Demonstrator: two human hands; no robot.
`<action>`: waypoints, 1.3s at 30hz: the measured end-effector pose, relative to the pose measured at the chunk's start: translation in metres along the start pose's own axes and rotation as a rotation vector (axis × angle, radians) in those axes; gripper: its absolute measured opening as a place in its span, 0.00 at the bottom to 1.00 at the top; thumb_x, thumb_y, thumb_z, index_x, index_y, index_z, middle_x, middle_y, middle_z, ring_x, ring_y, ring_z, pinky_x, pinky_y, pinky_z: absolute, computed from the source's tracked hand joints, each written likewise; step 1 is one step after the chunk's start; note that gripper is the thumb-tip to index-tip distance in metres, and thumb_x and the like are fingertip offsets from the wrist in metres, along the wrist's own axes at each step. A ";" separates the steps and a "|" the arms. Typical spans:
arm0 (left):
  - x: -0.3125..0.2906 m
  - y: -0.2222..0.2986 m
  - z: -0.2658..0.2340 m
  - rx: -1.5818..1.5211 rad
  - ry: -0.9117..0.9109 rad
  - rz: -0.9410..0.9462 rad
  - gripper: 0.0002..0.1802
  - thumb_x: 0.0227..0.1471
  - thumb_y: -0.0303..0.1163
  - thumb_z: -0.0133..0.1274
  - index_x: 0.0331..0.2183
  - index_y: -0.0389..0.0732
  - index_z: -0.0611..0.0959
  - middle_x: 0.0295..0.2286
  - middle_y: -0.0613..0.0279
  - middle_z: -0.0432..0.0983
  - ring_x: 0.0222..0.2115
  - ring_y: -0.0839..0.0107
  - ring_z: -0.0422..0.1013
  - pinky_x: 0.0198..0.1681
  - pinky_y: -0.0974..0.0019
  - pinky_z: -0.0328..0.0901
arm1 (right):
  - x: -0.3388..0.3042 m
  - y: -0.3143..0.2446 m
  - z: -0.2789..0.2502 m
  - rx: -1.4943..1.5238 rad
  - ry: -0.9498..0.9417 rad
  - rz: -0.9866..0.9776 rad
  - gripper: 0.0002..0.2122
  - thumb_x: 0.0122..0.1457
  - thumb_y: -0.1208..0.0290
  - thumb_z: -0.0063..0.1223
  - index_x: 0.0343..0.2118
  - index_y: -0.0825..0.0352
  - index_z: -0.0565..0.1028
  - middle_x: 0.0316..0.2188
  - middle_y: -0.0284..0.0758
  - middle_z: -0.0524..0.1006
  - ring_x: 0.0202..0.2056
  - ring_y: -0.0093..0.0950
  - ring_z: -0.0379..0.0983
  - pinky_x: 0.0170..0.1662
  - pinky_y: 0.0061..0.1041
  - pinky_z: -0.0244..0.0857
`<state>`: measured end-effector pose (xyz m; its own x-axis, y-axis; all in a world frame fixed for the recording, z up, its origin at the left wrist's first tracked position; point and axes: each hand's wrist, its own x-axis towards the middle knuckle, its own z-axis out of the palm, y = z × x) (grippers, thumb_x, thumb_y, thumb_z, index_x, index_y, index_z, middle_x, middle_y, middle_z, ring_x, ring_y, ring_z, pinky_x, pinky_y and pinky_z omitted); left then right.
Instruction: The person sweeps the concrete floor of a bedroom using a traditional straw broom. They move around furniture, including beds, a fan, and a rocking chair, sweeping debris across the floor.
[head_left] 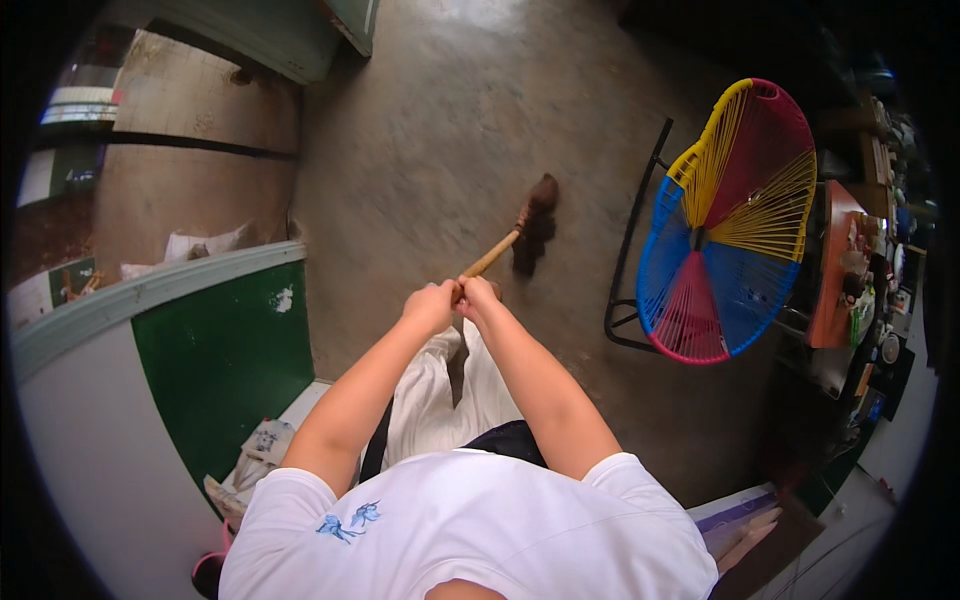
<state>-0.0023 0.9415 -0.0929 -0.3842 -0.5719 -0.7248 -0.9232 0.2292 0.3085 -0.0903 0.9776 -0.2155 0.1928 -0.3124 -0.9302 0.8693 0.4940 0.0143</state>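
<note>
Both hands meet in front of my body on the pale wooden handle of a broom (490, 257). My left hand (430, 305) is closed round the handle's top end. Right beside it, my right hand (480, 294) is wrapped round the same handle. The handle slants away from me and a little to the right, toward a dark reddish-brown head (540, 196). A dark patch lies beside the head; whether it is shadow or bristles is hard to say. Most of my fingers are hidden from above.
A round-backed chair (720, 220) strung with yellow, red and blue cord stands on the right, on a black frame. Behind it runs a cluttered shelf (860, 270). To the left, a low green and white wall (230, 330) borders the grey concrete floor (420, 140).
</note>
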 end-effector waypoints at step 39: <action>0.238 -0.130 -0.408 0.450 -0.187 0.397 0.14 0.43 0.28 0.46 0.37 0.41 0.70 0.29 0.51 0.72 0.30 0.56 0.71 0.31 0.60 0.66 | 0.118 -0.156 0.405 0.347 0.178 -0.178 0.08 0.58 0.70 0.34 0.28 0.68 0.66 0.24 0.35 0.70 0.26 0.27 0.68 0.29 0.28 0.66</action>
<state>0.0301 0.4543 -0.0544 -0.6562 -0.2374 -0.7163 -0.6085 0.7278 0.3162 -0.0184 0.5352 -0.1785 -0.0292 -0.2080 -0.9777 0.9894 0.1335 -0.0579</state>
